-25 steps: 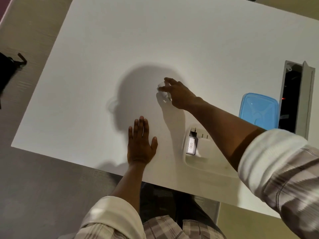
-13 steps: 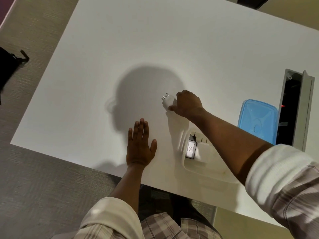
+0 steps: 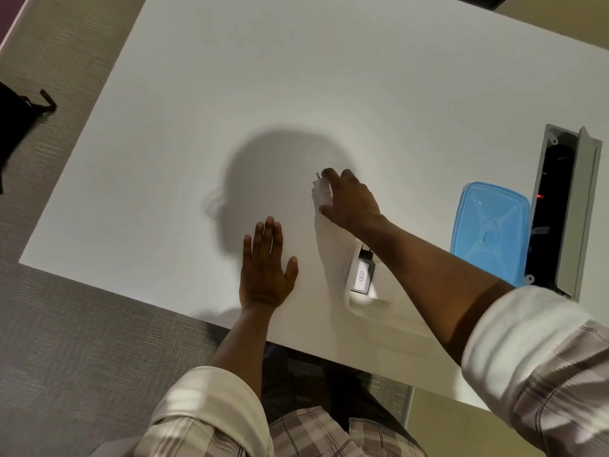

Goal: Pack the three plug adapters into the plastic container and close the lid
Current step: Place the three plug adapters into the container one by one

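My right hand (image 3: 351, 201) is shut on a white plug adapter (image 3: 321, 191), held just above the white table with its metal pins pointing away from me. The clear plastic container (image 3: 365, 308) stands near the table's front edge, mostly hidden under my right forearm. Inside it lies a black and white adapter (image 3: 362, 275) labelled 030. The blue lid (image 3: 492, 232) lies flat on the table to the right of the container. My left hand (image 3: 265, 268) rests flat, palm down, with fingers together, left of the container.
An open cable hatch (image 3: 566, 209) with a grey flap is set into the white table (image 3: 296, 77) right of the lid. A black bag (image 3: 16, 127) lies on the carpet at the left. My head's shadow darkens the table's middle.
My right hand picked up the white adapter farther out on the table and drew it back toward the container. The left hand stayed put.
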Demonstrator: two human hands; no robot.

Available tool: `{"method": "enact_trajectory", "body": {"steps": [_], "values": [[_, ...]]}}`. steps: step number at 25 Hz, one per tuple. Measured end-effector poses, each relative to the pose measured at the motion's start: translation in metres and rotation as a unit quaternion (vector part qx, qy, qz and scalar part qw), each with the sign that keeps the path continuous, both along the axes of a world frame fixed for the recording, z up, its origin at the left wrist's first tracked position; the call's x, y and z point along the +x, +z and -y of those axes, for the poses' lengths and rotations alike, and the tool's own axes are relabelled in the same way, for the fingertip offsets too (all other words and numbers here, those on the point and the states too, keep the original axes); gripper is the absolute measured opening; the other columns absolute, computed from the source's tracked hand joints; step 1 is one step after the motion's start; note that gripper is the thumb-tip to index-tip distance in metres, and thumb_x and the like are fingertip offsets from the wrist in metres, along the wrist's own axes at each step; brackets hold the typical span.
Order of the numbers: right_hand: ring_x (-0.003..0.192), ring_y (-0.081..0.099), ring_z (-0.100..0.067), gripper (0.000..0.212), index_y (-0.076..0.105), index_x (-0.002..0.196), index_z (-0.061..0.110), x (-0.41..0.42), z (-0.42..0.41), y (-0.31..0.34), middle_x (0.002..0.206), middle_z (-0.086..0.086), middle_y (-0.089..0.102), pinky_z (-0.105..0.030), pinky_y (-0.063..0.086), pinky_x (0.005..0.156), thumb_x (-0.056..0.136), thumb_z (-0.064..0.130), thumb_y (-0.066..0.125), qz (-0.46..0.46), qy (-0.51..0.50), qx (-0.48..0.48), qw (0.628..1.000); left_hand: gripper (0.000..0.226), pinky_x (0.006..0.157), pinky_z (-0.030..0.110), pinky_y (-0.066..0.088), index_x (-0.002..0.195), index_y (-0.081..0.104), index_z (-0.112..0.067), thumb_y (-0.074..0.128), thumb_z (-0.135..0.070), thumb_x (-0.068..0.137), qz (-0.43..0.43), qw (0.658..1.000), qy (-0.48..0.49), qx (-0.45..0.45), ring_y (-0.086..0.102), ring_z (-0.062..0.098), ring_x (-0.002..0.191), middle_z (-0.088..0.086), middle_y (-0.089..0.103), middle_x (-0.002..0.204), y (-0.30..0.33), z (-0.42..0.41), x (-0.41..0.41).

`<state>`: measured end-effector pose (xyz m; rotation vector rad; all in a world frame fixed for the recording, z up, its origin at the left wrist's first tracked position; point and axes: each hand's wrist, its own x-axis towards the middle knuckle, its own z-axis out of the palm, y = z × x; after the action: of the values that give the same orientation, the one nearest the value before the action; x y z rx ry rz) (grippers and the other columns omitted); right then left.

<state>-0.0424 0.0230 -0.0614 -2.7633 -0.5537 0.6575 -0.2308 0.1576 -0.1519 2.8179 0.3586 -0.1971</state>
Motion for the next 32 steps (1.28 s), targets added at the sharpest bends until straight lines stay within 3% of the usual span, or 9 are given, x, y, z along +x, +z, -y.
{"method": "enact_trajectory", "body": {"steps": [7,11,15,18,24,29,32], "values": [[0.082,0.059,-0.026,0.067,0.045,0.134,0.021,-0.042,0.046,0.046,0.107,-0.01,0.057,-0.028,0.042,0.069,0.075,0.035,0.075,0.115,-0.125,0.16,0.972,0.075,0.127,0.047,0.008,0.159,0.008,-0.01,0.031,-0.046,0.097,-0.006,1.0,-0.007,0.005,0.007,0.028,0.156,0.01,0.008,0.169,0.004,0.002,-0.001],[0.086,0.055,-0.015,0.07,0.043,0.137,0.025,-0.095,0.097,0.058,0.117,-0.004,0.059,-0.025,0.044,0.073,0.076,0.034,0.077,0.129,-0.197,0.2,0.951,0.072,0.127,0.048,0.011,0.158,0.01,-0.005,0.032,-0.038,0.098,0.001,0.998,-0.056,-0.012,0.005,0.028,0.156,0.012,0.008,0.168,0.004,0.005,0.001],[0.086,0.06,-0.021,0.07,0.045,0.136,0.026,-0.133,0.143,0.052,0.117,-0.004,0.06,-0.037,0.054,0.078,0.075,0.031,0.08,0.103,-0.259,0.158,0.947,0.07,0.127,0.047,0.01,0.158,0.008,-0.005,0.031,-0.036,0.099,-0.003,0.994,-0.105,-0.012,0.003,0.028,0.156,0.012,0.005,0.168,0.003,0.011,0.006],[0.101,0.062,-0.025,0.07,0.049,0.133,0.023,-0.146,0.169,0.043,0.12,-0.005,0.063,-0.046,0.056,0.085,0.073,0.03,0.083,0.054,-0.324,0.143,0.933,0.071,0.128,0.047,0.008,0.159,0.006,-0.006,0.033,-0.035,0.1,-0.009,0.992,-0.12,-0.021,0.001,0.027,0.156,0.012,0.004,0.169,0.005,0.026,0.009],[0.093,0.063,-0.034,0.073,0.048,0.129,0.022,-0.148,0.179,0.018,0.11,-0.014,0.065,-0.033,0.046,0.073,0.068,0.03,0.086,-0.008,-0.309,0.029,0.95,0.073,0.128,0.045,0.006,0.159,0.006,-0.006,0.033,-0.037,0.098,-0.008,0.992,-0.12,-0.038,0.0,0.027,0.156,0.012,0.003,0.168,0.005,0.057,0.011],[0.098,0.065,-0.034,0.077,0.047,0.134,0.021,-0.145,0.178,0.006,0.117,-0.013,0.065,-0.038,0.052,0.081,0.068,0.028,0.087,-0.056,-0.313,0.016,0.948,0.075,0.128,0.044,0.007,0.159,0.006,-0.005,0.029,-0.04,0.096,-0.011,0.993,-0.117,-0.025,0.002,0.027,0.157,0.013,0.003,0.168,0.006,0.058,0.012],[0.098,0.066,-0.034,0.078,0.046,0.137,0.018,-0.145,0.175,0.004,0.118,-0.014,0.065,-0.033,0.049,0.079,0.07,0.026,0.086,-0.069,-0.314,0.015,0.947,0.076,0.128,0.043,0.006,0.159,0.007,-0.005,0.028,-0.041,0.095,-0.016,0.993,-0.112,-0.02,0.003,0.026,0.157,0.012,0.004,0.168,0.007,0.059,0.013]]}}
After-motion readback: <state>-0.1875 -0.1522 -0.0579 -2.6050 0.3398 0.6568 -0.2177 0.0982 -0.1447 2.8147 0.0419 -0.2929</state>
